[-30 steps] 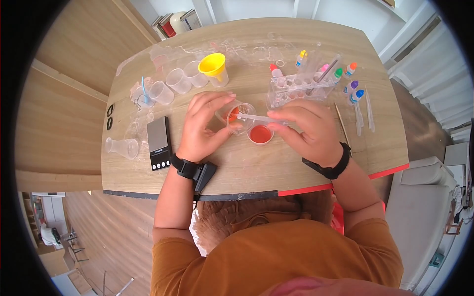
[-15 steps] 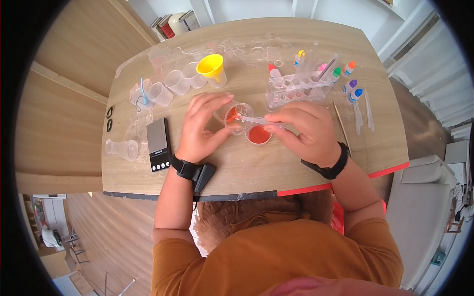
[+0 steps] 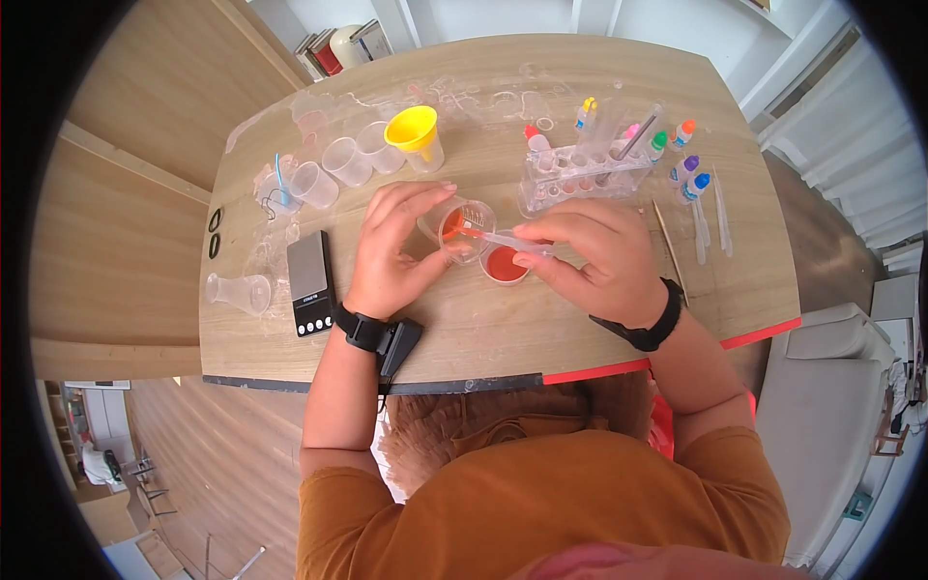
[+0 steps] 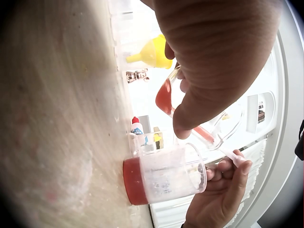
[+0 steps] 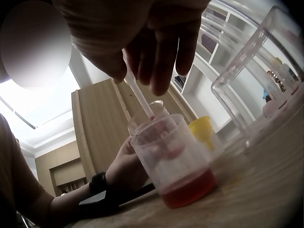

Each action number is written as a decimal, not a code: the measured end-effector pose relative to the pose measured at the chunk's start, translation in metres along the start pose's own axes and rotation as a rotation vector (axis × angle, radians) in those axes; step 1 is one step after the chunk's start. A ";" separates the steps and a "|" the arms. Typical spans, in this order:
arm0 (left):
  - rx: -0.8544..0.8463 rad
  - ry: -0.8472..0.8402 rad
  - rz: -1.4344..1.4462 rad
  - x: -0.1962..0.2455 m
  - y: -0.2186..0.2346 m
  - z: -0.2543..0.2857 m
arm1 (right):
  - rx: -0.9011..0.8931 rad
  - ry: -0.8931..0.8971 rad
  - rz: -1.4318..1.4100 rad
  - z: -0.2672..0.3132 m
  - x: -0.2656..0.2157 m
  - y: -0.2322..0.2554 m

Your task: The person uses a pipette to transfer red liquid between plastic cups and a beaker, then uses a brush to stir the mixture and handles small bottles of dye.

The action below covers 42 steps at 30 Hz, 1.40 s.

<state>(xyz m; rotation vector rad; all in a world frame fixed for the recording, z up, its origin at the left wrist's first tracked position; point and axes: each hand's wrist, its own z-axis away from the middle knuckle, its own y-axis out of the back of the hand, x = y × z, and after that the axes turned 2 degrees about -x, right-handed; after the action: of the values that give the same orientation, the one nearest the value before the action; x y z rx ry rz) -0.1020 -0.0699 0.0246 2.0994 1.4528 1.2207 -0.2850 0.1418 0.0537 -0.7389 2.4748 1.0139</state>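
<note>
1. The clear plastic cup (image 4: 171, 172), taken as landmark, is stood upright on the desk (image 3: 464, 333), with red liquid (image 5: 187, 191) in its bottom.
2. Just left of the cup, a clear graduated beaker (image 3: 476, 217) is held by the left hand (image 3: 389, 244), curled round it; it is tilted, its long axis slanted, its mouth turned upward and rightward, toward the cup's side. Whether cup and beaker are touching cannot be told.
3. A plastic pipette (image 3: 501, 240) is pinched by the right hand (image 3: 609, 253) at the cup's right; of the two hands, this one seems nearer to the cup.
4. The pipette's long axis is slanted across above the cup's far rim, its narrow, red-tinted end pointed left and down into the beaker's mouth.
5. Beyond the cup, a test-tube rack (image 3: 585, 184) is placed to the right, a yellow funnel (image 3: 414, 126) to the left.
</note>
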 end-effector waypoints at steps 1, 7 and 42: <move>-0.003 0.004 0.011 0.000 0.000 0.000 | 0.000 0.000 0.000 0.000 0.000 0.000; 0.001 -0.009 -0.013 0.000 0.000 -0.001 | -0.006 0.001 -0.009 -0.001 0.000 0.000; 0.003 0.015 -0.004 -0.004 -0.002 0.000 | 0.288 -0.036 0.025 0.000 0.000 0.015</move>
<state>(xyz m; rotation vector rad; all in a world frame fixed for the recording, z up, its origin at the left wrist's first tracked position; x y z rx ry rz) -0.1040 -0.0723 0.0219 2.0924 1.4651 1.2369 -0.2940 0.1508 0.0623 -0.5928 2.5300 0.6515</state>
